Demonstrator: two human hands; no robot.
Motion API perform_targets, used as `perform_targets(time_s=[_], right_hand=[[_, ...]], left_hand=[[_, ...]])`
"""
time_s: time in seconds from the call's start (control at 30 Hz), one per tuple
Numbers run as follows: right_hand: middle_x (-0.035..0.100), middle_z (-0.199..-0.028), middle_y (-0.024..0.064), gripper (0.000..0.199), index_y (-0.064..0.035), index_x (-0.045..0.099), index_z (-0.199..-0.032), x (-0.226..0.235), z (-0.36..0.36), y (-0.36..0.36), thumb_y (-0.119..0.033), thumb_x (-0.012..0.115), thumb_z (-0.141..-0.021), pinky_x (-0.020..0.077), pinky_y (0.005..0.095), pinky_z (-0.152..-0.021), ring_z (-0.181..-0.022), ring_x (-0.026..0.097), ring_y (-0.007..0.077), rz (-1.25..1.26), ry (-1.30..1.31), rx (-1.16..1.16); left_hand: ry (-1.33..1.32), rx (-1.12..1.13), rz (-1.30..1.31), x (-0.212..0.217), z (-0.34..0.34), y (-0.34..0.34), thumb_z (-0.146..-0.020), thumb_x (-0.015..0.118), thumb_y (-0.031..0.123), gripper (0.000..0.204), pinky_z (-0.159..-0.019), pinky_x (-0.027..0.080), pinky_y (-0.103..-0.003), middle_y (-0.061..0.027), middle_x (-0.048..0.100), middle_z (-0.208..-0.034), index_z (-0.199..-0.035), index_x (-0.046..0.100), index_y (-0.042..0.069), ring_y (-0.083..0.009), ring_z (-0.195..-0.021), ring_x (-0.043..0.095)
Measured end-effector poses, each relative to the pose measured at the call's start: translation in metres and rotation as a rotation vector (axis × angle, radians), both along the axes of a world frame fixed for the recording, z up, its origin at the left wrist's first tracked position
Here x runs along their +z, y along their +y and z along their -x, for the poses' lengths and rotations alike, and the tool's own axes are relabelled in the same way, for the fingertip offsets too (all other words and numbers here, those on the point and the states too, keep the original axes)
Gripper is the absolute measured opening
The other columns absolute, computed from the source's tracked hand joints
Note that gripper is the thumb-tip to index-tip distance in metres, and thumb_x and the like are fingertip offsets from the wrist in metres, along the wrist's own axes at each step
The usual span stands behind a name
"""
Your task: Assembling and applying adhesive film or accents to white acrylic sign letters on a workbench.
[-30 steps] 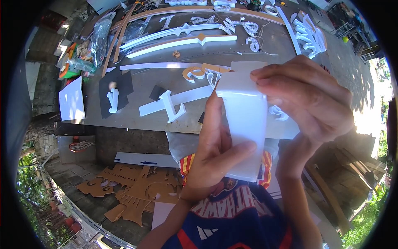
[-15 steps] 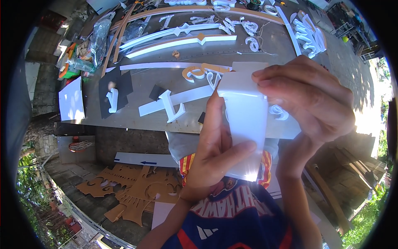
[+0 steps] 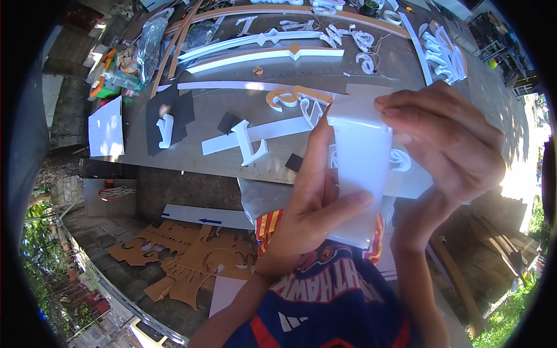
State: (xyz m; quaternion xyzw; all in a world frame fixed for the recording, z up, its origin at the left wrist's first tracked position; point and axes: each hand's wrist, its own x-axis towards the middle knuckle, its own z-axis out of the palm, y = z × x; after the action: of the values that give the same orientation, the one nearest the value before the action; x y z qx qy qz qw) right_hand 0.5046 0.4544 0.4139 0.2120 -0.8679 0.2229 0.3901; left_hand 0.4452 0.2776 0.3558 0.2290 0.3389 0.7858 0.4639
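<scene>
Held up close in front of me is a glossy white boxy piece [image 3: 362, 168], its long narrow side facing me; its full shape is hidden. My left hand [image 3: 307, 214] wraps round it from the left, with the thumb lying across the side. At its upper right corner, my right hand [image 3: 452, 133] pinches the top edge between thumb and fingers. Behind it on the metal table [image 3: 185, 165] lie a white raised letter [image 3: 246, 142] on a white strip [image 3: 214, 148] and a tan-faced curved piece [image 3: 281, 100]. Some white curled pieces are partly covered by my hands.
Farther left, a smaller white letter [image 3: 165, 130] rests on a black sheet [image 3: 154, 116] beside a white panel [image 3: 106, 127]. Long white curved strips [image 3: 267, 58] cross the far table. White letters [image 3: 444, 55] are stacked at the far right. Cut brown cardboard [image 3: 203, 255] lies below the table edge.
The view has shifted slightly, so the table's contents appear farther right and a little higher. Both hands keep the same hold on the white piece, which sits slightly farther right in view.
</scene>
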Motion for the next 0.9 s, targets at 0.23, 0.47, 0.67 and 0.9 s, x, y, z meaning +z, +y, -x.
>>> perform_targets(time_s=[0.23,0.47,0.67,0.9], right_hand=[[0.065,-0.079,0.0222,0.051,0.0119,0.065,-0.084,-0.016,0.016,0.011,-0.033,0.065,-0.058,0.0502,0.0301,-0.053,-0.066,0.065,0.0276,0.05,0.176,0.164],[0.064,-0.077,0.0229,0.052,0.0141,0.064,-0.085,-0.012,0.01,0.013,-0.033,0.07,-0.063,0.0505,0.03,-0.052,-0.066,0.066,0.0259,-0.057,0.154,0.13],[0.064,-0.078,0.0218,0.048,0.0142,0.061,-0.084,-0.01,0.011,0.009,-0.031,0.072,-0.071,0.0495,0.0295,-0.051,-0.066,0.065,0.0268,0.0,0.122,0.167],[0.064,-0.078,0.0201,0.053,0.0132,0.061,-0.085,-0.01,0.012,0.009,-0.035,0.073,-0.067,0.0503,0.0305,-0.051,-0.068,0.066,0.0281,0.008,0.149,0.21]], left_hand=[[-0.051,0.005,0.009,-0.001,-0.001,-0.002,-0.08,0.055,-0.009,0.088,-0.092,0.04,-0.028,-0.0103,0.035,-0.141,-0.149,0.005,0.009,-0.0153,-0.118,0.046],[-0.04,-0.012,0.069,0.001,0.0,-0.004,-0.079,0.054,-0.01,0.086,-0.094,0.039,-0.028,-0.0105,0.036,-0.14,-0.149,0.007,0.009,-0.0153,-0.12,0.046],[-0.071,0.002,0.018,-0.001,-0.003,-0.004,-0.079,0.053,-0.01,0.085,-0.098,0.035,-0.029,-0.0098,0.037,-0.139,-0.148,0.008,0.009,-0.0153,-0.123,0.043],[-0.051,-0.024,0.031,0.001,-0.001,-0.006,-0.079,0.053,-0.01,0.085,-0.095,0.037,-0.028,-0.0095,0.037,-0.139,-0.148,0.008,0.01,-0.0146,-0.121,0.044]])
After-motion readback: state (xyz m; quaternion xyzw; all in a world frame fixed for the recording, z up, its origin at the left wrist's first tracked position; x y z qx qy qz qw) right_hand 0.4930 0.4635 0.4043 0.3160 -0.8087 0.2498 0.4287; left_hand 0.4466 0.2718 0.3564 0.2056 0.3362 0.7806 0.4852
